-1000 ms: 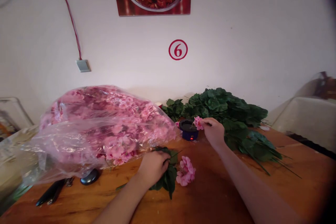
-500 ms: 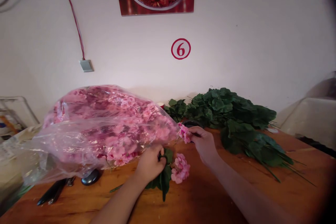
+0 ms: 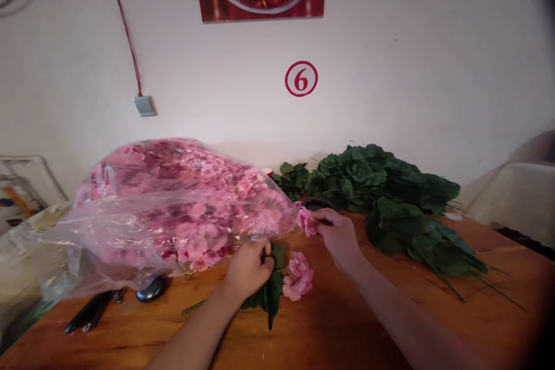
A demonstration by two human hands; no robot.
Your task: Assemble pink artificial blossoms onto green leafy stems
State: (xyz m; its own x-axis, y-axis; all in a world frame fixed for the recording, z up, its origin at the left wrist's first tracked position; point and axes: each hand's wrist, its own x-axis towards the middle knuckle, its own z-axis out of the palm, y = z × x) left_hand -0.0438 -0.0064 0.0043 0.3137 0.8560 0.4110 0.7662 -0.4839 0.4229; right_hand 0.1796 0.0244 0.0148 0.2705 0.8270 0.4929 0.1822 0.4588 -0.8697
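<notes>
My left hand (image 3: 249,269) is closed around a leafy green stem (image 3: 273,292), whose dark leaves hang below the fingers. A pink artificial flower head (image 3: 298,276) sits just right of those leaves, low over the table. Further right and back, my right hand (image 3: 338,234) pinches a smaller pink artificial flower (image 3: 306,221) near the corner of the clear plastic bag (image 3: 130,208). That bag bulges with pink blossoms and lies left of both hands. The part of the stem inside my left fist is hidden.
Green artificial leaves (image 3: 381,176) are heaped at the back right, some stems pointing toward the front right. A black round dish (image 3: 318,203) is behind my right hand. At the left lie a black-handled tool (image 3: 89,312) and a dark rounded object (image 3: 151,289) on the wooden table (image 3: 329,329).
Both hands keep nearly the same place and grip. The whole view has shifted slightly, with the wall and table contents appearing a little further right.
</notes>
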